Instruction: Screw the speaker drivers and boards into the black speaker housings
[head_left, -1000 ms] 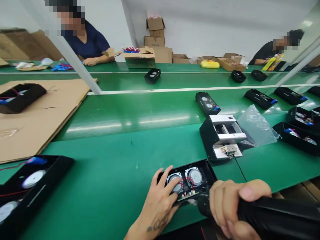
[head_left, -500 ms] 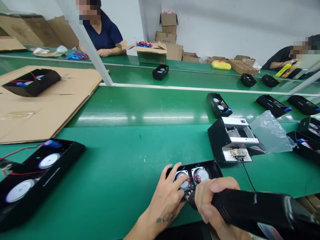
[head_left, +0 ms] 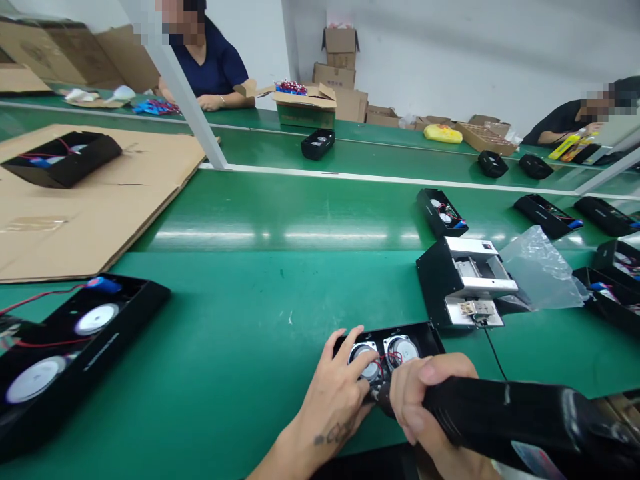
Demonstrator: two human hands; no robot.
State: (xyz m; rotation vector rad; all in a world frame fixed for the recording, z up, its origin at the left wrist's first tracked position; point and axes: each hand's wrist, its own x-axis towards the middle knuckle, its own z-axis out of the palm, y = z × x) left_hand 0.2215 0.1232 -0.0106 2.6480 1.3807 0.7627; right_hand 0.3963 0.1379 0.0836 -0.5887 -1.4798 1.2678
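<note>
My right hand [head_left: 434, 393] is wrapped round a black electric screwdriver [head_left: 520, 417], its tip pointing left at the near side of an open black speaker case [head_left: 426, 339]. Two round speakers [head_left: 401, 351] with red wires sit in that case. My left hand [head_left: 331, 397] holds the case at its left end, fingers bent over the left speaker and fingertips on the case. Its thumb side is close to the screwdriver's tip. My hands hide the near edge of the case and the exact spot under the tip.
A black and silver machine [head_left: 467, 283] with a cable stands behind the case, beside a clear plastic bag [head_left: 545, 273]. Another open speaker case [head_left: 125, 327] lies at left, near a cardboard sheet [head_left: 150, 160]. More cases sit on the green belt. Two people sit across it.
Both hands and the screwdriver stay in nearly the same place at the case. Cases on the far belt have shifted slightly, and the view has moved a little.
</note>
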